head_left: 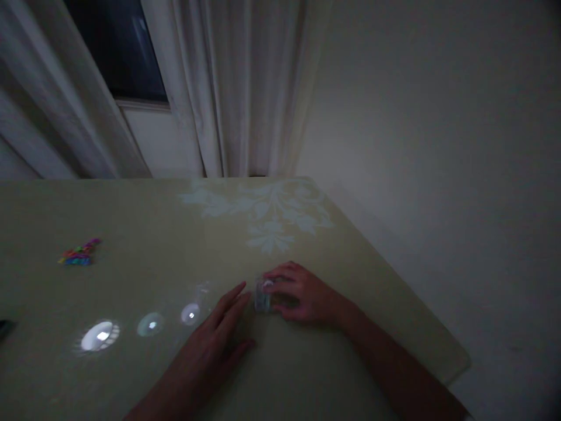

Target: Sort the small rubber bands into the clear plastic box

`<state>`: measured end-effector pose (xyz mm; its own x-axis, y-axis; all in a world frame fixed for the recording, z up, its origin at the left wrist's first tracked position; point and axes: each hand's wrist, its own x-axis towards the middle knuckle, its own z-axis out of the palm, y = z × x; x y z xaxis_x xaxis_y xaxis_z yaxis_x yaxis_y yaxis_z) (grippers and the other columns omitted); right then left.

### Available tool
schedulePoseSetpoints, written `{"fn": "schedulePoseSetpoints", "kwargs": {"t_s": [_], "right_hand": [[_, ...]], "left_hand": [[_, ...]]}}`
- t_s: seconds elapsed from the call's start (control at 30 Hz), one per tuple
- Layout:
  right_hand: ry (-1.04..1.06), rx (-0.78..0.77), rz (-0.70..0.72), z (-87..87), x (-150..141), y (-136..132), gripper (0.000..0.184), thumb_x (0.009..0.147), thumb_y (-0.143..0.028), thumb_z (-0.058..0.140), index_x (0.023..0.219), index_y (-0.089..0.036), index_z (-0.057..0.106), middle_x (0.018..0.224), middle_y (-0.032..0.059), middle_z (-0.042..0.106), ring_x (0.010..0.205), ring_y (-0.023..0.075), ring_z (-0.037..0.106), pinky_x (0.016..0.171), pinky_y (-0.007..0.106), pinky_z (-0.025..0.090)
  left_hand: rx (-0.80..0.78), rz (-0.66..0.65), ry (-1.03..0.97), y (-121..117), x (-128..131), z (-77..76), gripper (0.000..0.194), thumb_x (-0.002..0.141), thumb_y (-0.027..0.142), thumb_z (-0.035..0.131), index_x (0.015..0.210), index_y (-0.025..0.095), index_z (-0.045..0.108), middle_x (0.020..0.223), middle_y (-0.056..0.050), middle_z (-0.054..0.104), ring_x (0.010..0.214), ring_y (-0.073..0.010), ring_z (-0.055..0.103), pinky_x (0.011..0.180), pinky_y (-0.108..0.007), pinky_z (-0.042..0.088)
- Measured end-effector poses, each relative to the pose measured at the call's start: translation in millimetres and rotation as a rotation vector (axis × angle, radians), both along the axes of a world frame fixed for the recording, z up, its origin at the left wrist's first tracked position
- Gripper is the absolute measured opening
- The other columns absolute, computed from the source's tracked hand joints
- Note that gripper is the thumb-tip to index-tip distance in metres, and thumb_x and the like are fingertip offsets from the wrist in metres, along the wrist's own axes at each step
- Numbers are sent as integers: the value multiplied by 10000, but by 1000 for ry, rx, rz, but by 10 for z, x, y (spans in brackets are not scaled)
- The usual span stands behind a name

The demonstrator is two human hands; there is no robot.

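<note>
A small clear box-like container (262, 297) rests on the table, its contents too dim to make out. My right hand (302, 295) reaches over it from the right, with the fingertips bent against its top and right side. To the left of the container is my left hand (221, 327), fingers stretched out and the thumb apart, holding nothing. Its fingertips end just short of the container.
Several small bright-coloured pieces lie in a pile (81, 254) at the left of the table (144, 222). Nearer are shiny round spots (100, 336), either discs or reflections. A dark object (5, 327) shows at the left edge. Curtains (254, 88) and a wall (429, 146) stand behind.
</note>
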<state>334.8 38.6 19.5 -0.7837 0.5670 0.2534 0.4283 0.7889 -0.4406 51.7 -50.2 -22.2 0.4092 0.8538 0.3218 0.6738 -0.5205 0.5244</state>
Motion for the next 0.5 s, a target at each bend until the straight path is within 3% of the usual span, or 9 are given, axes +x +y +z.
{"fn": "schedulePoseSetpoints", "kwargs": {"t_s": [0.17, 0.27, 0.4, 0.5], "right_hand": [[88, 102, -483, -234, 605, 616, 343, 1040, -320, 546, 1313, -195, 714, 1407, 175, 676, 1340, 303, 590, 1169, 579, 421], [210, 151, -656, -313, 726, 785, 357, 1042, -301, 497, 1298, -196, 723, 1432, 190, 652, 1367, 325, 572, 1190, 610, 397], [355, 243, -610, -172, 326, 555, 397, 1071, -330, 458, 1388, -213, 666, 1534, 154, 581, 1450, 275, 496, 1241, 536, 349], [425, 181, -295, -5, -225, 203, 429, 1082, -436, 490, 1428, -228, 632, 1521, 132, 604, 1406, 239, 540, 1208, 474, 382]], "left_hand": [[46, -8, 41, 80, -31, -8, 533, 1030, 303, 563, 1556, 321, 475, 1623, -106, 522, 1354, -279, 648, 1044, -412, 602], [101, -44, 59, 136, -63, 1, 486, 1043, 281, 541, 1527, 308, 520, 1544, -114, 606, 1321, -270, 672, 1055, -422, 595], [207, -93, 79, 175, -22, 98, 384, 1031, 286, 555, 1404, 275, 648, 1387, -107, 722, 1224, -258, 728, 1033, -408, 609], [258, -77, 64, 203, 105, 164, 298, 1024, 264, 556, 1277, 242, 712, 1323, -104, 745, 1187, -237, 735, 1030, -391, 603]]}}
